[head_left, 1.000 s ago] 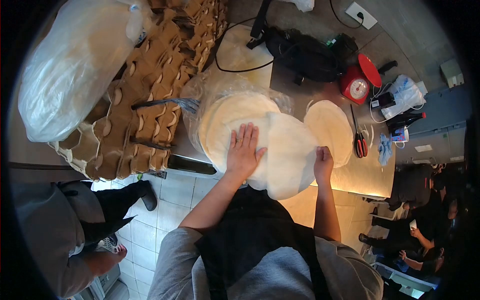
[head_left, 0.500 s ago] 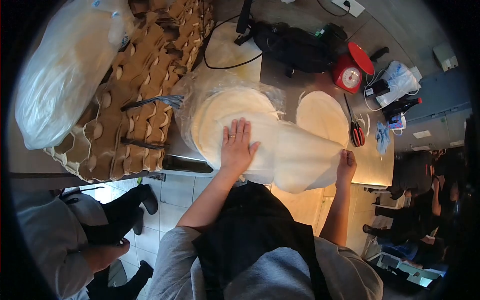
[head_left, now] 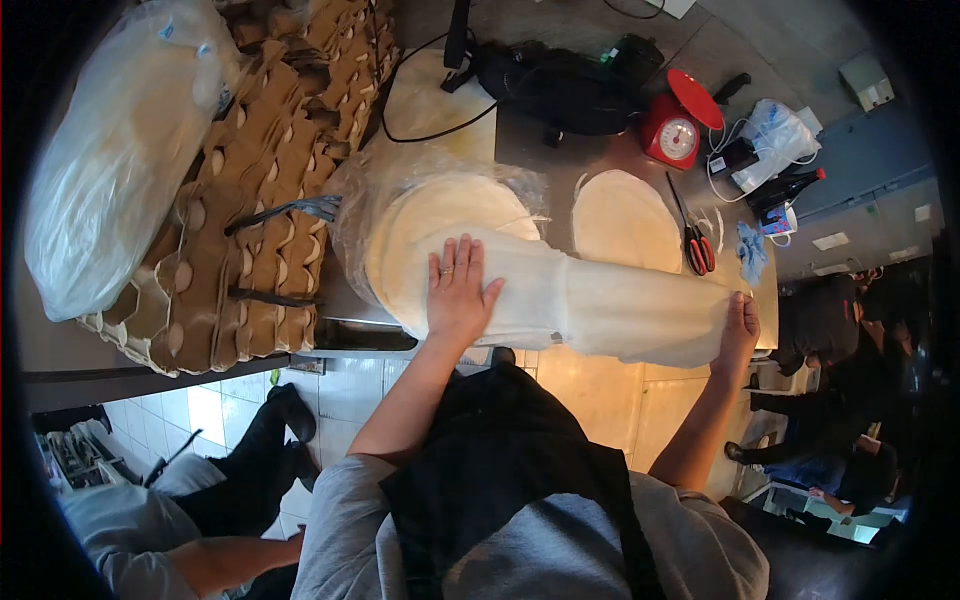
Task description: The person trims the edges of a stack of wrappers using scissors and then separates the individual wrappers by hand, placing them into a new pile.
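Separating step, I judge: my left hand [head_left: 460,300] is lying flat, fingers extended, on the round cream sheet stack [head_left: 450,205]; my right hand [head_left: 738,332] is pinching the thin white floppy sheet [head_left: 640,312] over the worktop's [head_left: 600,152] front edge. Next: steady left palm.

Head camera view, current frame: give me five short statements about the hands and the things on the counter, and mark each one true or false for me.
1. The left hand lies palm down on the stack of round sheets. True.
2. The scissors lie to the right of the separate round sheet in the picture. True.
3. The right hand is gripping the scissors. False: it pinches the far edge of a pale sheet that stretches across from the left hand.
4. The dial scale is blue. False: it is red.
5. The brown moulded trays are to the right of the scale in the picture. False: they are on the left side, beyond the stack.
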A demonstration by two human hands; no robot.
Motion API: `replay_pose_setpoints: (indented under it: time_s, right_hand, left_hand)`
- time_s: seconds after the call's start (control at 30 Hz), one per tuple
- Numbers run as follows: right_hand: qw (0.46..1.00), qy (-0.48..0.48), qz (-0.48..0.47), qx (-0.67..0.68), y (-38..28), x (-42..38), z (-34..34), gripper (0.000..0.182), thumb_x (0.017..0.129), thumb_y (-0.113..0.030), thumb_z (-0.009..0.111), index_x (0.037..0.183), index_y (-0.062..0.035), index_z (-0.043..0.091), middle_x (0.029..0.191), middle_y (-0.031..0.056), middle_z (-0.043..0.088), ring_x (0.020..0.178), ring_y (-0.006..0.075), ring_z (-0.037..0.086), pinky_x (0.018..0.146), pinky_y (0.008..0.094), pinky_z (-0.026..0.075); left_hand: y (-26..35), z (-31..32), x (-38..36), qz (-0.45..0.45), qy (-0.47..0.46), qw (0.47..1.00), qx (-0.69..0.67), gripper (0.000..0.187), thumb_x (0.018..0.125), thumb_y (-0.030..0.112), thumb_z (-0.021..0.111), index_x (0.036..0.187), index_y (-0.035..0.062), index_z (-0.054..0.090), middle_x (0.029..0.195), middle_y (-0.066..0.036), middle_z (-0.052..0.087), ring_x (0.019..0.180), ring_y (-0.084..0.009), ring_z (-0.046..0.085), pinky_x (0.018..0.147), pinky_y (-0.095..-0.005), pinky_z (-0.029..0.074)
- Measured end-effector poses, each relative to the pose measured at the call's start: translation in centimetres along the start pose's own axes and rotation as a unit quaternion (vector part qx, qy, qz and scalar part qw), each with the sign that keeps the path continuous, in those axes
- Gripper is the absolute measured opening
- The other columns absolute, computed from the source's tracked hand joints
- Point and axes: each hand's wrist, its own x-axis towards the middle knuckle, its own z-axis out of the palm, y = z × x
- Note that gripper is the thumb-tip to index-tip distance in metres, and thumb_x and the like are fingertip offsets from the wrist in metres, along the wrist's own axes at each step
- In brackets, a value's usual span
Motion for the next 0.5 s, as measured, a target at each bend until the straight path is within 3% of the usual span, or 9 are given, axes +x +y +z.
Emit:
replay_pose_setpoints:
  time_s: [0.17,0.27,0.5]
  right_hand:
    - [1.000,0.009,-0.011,0.020,-0.8,0.4,-1.8,0.022,0.095,-0.026,0.054,0.084,-0.0077,0.059,0.075,-0.0048,0.055,0.067,0.0036,0.046,0.062,0.0196,0.039]
    - [0.999,0.021,0.002,0.025,-0.7,0.6,-2.3,0.022,0.095,-0.026,0.055,0.084,-0.0075,0.059,0.075,-0.0044,0.055,0.068,0.0038,0.046,0.062,0.0199,0.039]
    - [0.999,0.033,-0.003,0.042,1.6,2.9,-4.3,0.022,0.095,-0.025,0.054,0.083,-0.0074,0.058,0.076,-0.0047,0.054,0.070,0.0042,0.046,0.063,0.0203,0.040]
  left_hand:
    - [0.1,0.0,0.0,0.001,-0.013,1.000,0.007,0.065,0.092,0.047,0.040,0.144,0.0092,0.028,0.151,-0.010,0.025,0.140,-0.0296,0.018,0.113,-0.0493,0.008]
    - [0.2,-0.1,0.0,0.016,0.017,1.000,0.017,0.064,0.090,0.046,0.045,0.141,0.0079,0.035,0.147,-0.011,0.031,0.138,-0.0307,0.024,0.112,-0.0519,0.014]
    - [0.3,-0.2,0.0,0.018,0.012,0.999,0.027,0.064,0.090,0.046,0.047,0.141,0.0083,0.035,0.147,-0.011,0.032,0.138,-0.0308,0.025,0.111,-0.0521,0.014]
